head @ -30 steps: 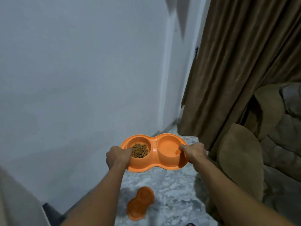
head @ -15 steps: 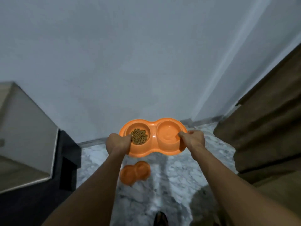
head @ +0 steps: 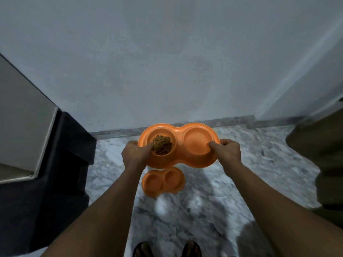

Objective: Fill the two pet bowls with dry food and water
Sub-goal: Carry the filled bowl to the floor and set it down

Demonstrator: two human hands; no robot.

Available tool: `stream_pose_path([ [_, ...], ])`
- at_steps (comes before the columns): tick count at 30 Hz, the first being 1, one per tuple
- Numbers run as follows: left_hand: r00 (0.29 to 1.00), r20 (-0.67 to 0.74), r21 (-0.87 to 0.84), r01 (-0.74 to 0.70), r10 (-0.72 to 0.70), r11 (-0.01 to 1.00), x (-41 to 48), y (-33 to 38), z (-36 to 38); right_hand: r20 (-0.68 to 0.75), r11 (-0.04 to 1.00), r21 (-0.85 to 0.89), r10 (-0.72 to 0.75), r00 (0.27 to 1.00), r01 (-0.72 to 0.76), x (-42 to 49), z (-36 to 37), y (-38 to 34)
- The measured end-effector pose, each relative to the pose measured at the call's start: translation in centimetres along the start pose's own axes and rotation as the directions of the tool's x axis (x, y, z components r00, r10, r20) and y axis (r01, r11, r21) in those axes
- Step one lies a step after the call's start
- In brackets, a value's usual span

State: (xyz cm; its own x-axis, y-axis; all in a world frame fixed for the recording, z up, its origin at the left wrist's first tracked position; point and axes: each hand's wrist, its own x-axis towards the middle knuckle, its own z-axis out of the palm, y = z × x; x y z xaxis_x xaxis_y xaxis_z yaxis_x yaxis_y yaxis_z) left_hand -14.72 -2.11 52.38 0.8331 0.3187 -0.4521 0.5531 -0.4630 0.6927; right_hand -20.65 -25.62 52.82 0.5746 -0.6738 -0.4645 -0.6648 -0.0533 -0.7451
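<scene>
**Filled dish arriving over the empty one**

Nearest, two sandals point(head: 191, 248) are standing on the marble floor point(head: 213, 210), toes pointing at the wall. Just ahead of them an empty orange floor dish point(head: 163, 182) is lying flat, both its wells bare.

Above it, and partly covering its far edge in this view, the person is carrying the dish point(head: 179, 143) in the air. The left hand point(head: 134, 154) is gripping the left end and the right hand point(head: 227, 152) the right end. On each, the thumb is lying over the rim and the fingers are curling underneath, holding the dish roughly level. Kibble point(head: 162, 146) is filling the left well. The right well point(head: 197, 143) is looking glossy, but whether water is in it I cannot tell.

Over the last second the view has been swinging left and tipping down. The curtain point(head: 319, 154) has slid to the right edge, a dark cabinet point(head: 55, 173) has come in on the left, and the floor dish has moved from below left of the dish to directly under it. The grip has not changed. That is reading as an approach to set the dish down by the wall point(head: 167, 62). One dish is carrying food; the floor dish is still waiting, so the task is looking about half done.
</scene>
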Motion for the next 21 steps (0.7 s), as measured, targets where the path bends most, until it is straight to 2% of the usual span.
stream_pose_path([
  [12,0.998,-0.059,-0.090,0.031,-0.036,0.995,17.2,-17.1,15.6,0.008,0.998,-0.022,-0.058,0.998,0.058,16.5,17.2,16.6],
  [21,0.991,-0.125,-0.119,0.038,-0.053,0.992,28.2,-25.9,21.2,0.040,0.993,-0.048,-0.109,0.993,0.111,25.0,29.0,23.6],
])
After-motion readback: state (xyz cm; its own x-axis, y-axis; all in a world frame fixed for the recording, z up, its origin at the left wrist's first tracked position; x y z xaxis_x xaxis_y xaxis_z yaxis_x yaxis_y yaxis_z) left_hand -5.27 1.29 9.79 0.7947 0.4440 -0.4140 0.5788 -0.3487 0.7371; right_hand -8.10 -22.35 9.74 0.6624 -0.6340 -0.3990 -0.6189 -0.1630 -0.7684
